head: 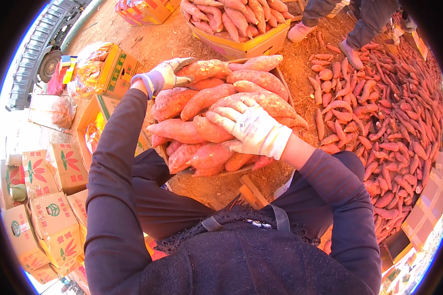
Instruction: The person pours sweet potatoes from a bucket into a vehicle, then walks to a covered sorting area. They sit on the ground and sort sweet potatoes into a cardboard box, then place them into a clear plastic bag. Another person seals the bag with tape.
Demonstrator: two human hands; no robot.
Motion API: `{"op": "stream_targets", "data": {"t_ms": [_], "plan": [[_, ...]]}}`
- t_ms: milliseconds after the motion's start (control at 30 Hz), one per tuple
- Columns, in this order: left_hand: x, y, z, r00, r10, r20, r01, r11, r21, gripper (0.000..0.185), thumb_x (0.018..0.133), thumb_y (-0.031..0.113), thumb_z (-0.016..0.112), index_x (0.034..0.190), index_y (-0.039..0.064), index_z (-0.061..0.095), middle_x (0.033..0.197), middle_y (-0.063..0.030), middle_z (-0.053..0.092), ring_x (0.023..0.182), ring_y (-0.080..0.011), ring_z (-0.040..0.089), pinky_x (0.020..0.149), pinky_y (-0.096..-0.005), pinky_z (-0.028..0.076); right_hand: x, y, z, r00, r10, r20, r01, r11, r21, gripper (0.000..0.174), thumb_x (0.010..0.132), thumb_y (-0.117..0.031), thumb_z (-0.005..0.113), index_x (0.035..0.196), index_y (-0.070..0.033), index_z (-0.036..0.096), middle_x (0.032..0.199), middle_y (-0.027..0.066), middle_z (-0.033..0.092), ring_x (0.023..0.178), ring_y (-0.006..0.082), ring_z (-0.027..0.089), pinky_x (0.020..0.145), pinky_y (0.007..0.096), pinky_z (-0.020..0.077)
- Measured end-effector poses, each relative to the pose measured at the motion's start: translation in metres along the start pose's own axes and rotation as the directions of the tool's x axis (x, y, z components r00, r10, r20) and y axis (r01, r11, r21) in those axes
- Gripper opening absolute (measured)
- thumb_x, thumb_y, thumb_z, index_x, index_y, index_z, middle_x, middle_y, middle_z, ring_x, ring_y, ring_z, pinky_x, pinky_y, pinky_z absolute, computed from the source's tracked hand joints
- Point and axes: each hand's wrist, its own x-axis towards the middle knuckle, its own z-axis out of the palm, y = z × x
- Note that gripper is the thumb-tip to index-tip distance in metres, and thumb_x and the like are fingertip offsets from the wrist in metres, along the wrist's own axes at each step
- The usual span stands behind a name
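Note:
A cardboard box (286,83) heaped above its rim with large sweet potatoes (206,99) stands before me, between my knees. My left hand (170,73), in a white knit glove with a purple cuff and grey-coated fingers, has its thumb and fingers around the left end of a sweet potato (208,69) at the heap's far left. My right hand (253,127), gloved in white, lies palm down on top of the heap, its fingers spread a little over the sweet potatoes. Its palm side is hidden.
A large pile of loose sweet potatoes (391,121) covers the ground at right. Another filled box (243,44) stands ahead, near a person's legs (369,25). Stacked printed cartons (55,221) are at left. A wooden stool (253,191) shows beneath me.

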Motion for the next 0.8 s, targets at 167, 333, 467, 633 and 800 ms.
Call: {"op": "stream_targets", "data": {"t_ms": [167, 333, 467, 633, 800], "plan": [[0.001, -0.003, 0.006, 0.998, 0.052, -0.028, -0.051, 0.997, 0.054, 0.068, 0.085, 0.014, 0.074, 0.144, 0.005, 0.041, 0.142, -0.0113, 0.050, 0.130, -0.0179, 0.047, 0.111, -0.0335, 0.036, 0.001, 0.001, -0.003, 1.000, -0.022, -0.010, 0.022, 0.999, 0.025, 0.078, 0.068, -0.038, 0.072, 0.137, -0.011, 0.048, 0.134, 0.0093, 0.052, 0.127, 0.0285, 0.046, 0.110, 0.0497, 0.0298], [-0.006, -0.009, 0.005, 0.998, 0.029, -0.062, -0.037, 0.990, -0.139, 0.064, 0.088, 0.016, 0.071, 0.144, 0.006, 0.042, 0.142, -0.0113, 0.050, 0.129, -0.0173, 0.047, 0.111, -0.0330, 0.036, 0.000, 0.006, -0.004, 1.000, 0.013, -0.003, -0.013, 1.000, 0.018, 0.075, 0.069, -0.039, 0.073, 0.136, -0.013, 0.050, 0.135, 0.0100, 0.052, 0.128, 0.0288, 0.045, 0.111, 0.0516, 0.0275], [-0.001, -0.011, 0.009, 0.999, -0.003, -0.051, 0.003, 1.000, -0.009, 0.062, 0.089, 0.015, 0.070, 0.143, 0.005, 0.043, 0.141, -0.0104, 0.050, 0.128, -0.0169, 0.047, 0.110, -0.0323, 0.037, 0.002, 0.008, -0.009, 0.999, 0.019, -0.038, -0.019, 1.000, 0.009, 0.073, 0.071, -0.038, 0.073, 0.135, -0.012, 0.050, 0.136, 0.0109, 0.051, 0.128, 0.0300, 0.044, 0.111, 0.0520, 0.0272], [-0.010, -0.011, 0.008, 0.973, 0.227, -0.048, -0.226, 0.974, 0.031, 0.062, 0.089, 0.016, 0.070, 0.144, 0.007, 0.043, 0.139, -0.0094, 0.050, 0.127, -0.0182, 0.048, 0.109, -0.0334, 0.038, -0.003, 0.019, -0.024, 0.993, 0.074, -0.091, -0.079, 0.996, -0.051, 0.073, 0.070, -0.032, 0.072, 0.136, -0.011, 0.048, 0.134, 0.0107, 0.051, 0.127, 0.0318, 0.045, 0.109, 0.0499, 0.0292], [-0.024, 0.003, 0.027, 0.977, 0.108, -0.181, -0.102, 0.994, 0.037, 0.071, 0.083, 0.013, 0.076, 0.145, 0.008, 0.041, 0.138, -0.0110, 0.050, 0.129, -0.0221, 0.047, 0.110, -0.0352, 0.037, -0.005, 0.040, -0.035, 0.964, 0.163, -0.208, -0.177, 0.983, -0.052, 0.069, 0.071, -0.027, 0.071, 0.134, -0.010, 0.050, 0.133, 0.0137, 0.051, 0.126, 0.0338, 0.046, 0.108, 0.0471, 0.0315]]}}
